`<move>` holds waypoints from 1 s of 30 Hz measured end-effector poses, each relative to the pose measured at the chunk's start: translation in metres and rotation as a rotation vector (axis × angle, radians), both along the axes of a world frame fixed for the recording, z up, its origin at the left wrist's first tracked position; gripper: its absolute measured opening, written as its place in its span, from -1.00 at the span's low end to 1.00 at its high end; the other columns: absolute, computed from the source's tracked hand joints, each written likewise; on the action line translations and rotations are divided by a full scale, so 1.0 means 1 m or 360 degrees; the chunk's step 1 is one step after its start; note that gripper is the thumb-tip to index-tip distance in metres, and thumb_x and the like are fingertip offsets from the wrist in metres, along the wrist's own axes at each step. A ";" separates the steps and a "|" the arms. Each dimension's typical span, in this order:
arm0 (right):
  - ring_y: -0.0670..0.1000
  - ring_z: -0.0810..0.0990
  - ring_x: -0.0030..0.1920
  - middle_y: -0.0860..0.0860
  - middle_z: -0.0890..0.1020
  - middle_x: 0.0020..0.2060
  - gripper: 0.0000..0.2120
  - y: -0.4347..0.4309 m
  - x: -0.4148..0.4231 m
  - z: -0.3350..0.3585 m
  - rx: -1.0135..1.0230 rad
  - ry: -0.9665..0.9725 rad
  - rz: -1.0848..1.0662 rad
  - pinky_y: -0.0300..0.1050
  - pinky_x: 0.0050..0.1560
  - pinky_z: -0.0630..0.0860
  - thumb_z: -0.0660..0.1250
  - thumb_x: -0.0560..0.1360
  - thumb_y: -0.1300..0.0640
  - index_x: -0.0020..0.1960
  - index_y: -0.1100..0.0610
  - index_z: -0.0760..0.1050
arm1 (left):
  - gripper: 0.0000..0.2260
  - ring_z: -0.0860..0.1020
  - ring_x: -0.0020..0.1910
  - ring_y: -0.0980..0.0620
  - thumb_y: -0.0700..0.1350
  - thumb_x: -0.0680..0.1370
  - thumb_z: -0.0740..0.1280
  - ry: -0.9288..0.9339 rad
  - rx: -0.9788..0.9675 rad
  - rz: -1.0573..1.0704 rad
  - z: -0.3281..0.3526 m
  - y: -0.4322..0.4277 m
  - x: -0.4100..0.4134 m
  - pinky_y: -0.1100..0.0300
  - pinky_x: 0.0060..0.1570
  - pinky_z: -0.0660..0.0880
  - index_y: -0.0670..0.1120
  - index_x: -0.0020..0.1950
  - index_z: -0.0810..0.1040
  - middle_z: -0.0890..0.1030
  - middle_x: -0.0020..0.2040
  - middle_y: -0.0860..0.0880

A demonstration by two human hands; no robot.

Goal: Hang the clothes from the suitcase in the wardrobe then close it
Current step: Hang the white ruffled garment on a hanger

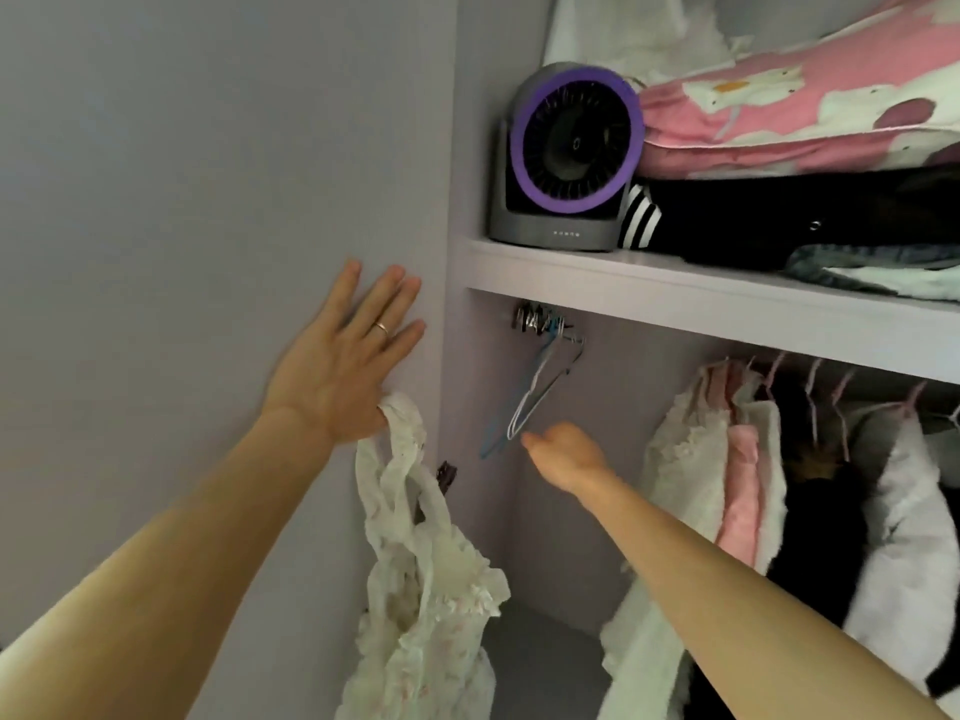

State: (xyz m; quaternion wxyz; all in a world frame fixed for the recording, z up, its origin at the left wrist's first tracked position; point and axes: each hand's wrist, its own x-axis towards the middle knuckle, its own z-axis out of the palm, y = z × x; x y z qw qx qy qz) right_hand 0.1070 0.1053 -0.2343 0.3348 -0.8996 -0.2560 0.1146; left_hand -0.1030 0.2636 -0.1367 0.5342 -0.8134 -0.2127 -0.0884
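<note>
Fan on shelf, left of bedding; hangers beneath; hung clothes further right.

A cream ruffled garment (strap hooked over the left hand) dangles before the open wardrobe.

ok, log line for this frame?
stage: fetching hanger | left hand: palm flat on grey panel, white frilly garment hanging from thumb | right hand: holds nothing, reaching toward bare hangers

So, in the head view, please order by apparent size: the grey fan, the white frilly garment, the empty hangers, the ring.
1. white frilly garment
2. grey fan
3. empty hangers
4. ring
Garment is nearer the camera, which inflates it.
</note>
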 end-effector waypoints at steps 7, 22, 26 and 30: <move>0.20 0.60 0.12 0.17 0.61 0.14 -0.55 0.084 0.037 -0.036 0.0341 -0.0045 -0.0412 -0.04 0.05 0.53 0.19 0.62 -0.15 0.23 0.22 0.48 | -0.17 -0.40 0.50 -0.39 0.41 0.55 -0.15 -0.0167 0.0122 -0.0126 -0.026 0.028 0.014 -0.43 0.36 -0.39 -0.09 0.59 -0.36 -0.45 0.50 -0.36; 0.22 0.59 0.07 0.24 0.63 0.09 -0.49 0.066 0.034 0.017 0.0538 -0.0238 -0.0768 -0.06 0.00 0.44 -0.04 0.68 -0.03 0.13 0.27 0.57 | -0.16 -0.40 0.48 -0.44 0.36 0.56 -0.10 -0.0278 0.0028 -0.0295 -0.038 0.031 0.019 -0.43 0.37 -0.38 -0.16 0.60 -0.32 -0.45 0.46 -0.45; 0.09 0.48 -0.27 0.10 0.53 -0.31 -0.53 0.016 0.005 0.035 0.0648 -0.0154 -0.0737 -0.06 -0.19 0.36 0.00 0.70 -0.01 -0.29 0.16 0.42 | -0.20 -0.46 0.45 -0.44 0.32 0.59 -0.07 -0.0221 -0.0155 -0.0254 -0.027 0.022 0.011 -0.44 0.32 -0.45 -0.14 0.60 -0.32 -0.51 0.42 -0.45; 0.14 0.49 -0.30 0.09 0.51 -0.41 -0.50 -0.049 -0.031 0.035 0.0530 -0.0126 -0.0588 -0.05 -0.26 0.35 0.04 0.69 -0.04 -0.33 0.21 0.36 | -0.33 -0.51 0.44 -0.36 0.24 0.63 -0.01 0.0024 -0.0466 -0.0185 -0.017 0.006 0.006 -0.42 0.24 -0.57 -0.03 0.64 -0.17 -0.49 0.48 -0.32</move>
